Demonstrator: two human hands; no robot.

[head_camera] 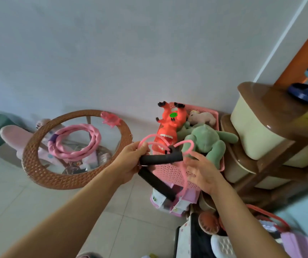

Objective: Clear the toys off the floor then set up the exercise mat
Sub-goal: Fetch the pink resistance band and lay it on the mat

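Note:
My left hand [130, 161] grips a pink skipping rope [185, 175] together with its two black foam handles [160, 158], held in front of a pink perforated basket [170, 172]. My right hand [204, 174] is spread with relaxed fingers just right of the rope loops, touching the pink cord. The basket holds an orange rubber toy animal [170, 125], a green plush frog [205, 142] and a small beige plush [203, 117].
A round wicker-framed glass table [56, 175] stands at left with a pink braided rope ring [71, 144] and a small pink toy [110, 119] on it. Brown-and-cream plastic drawers [265, 131] stand at right. A pink toy house [175, 202], boxes and bags crowd the floor below.

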